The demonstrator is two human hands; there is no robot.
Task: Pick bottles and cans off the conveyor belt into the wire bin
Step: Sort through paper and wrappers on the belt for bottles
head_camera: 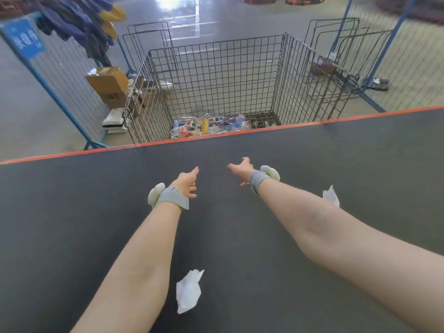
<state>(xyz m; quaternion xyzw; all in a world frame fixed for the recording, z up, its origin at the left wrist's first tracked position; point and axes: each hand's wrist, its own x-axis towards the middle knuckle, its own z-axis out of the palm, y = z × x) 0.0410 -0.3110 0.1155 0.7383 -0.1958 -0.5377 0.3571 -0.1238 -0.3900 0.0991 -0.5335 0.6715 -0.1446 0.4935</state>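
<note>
Crumpled white paper (188,290) is recorded on the conveyor belt (72,212) between the forearms, and a second scrap (331,195) beside the right forearm. No bottle or can is seen on the belt. Plastic bottles (206,126) are heaped in the wire bin (216,68) beyond the orange edge. They are judged light, crushable and slick, best taken round the body. Both arms are stretched toward the bin. The left hand (187,181) and right hand (241,169) are spread and empty.
</note>
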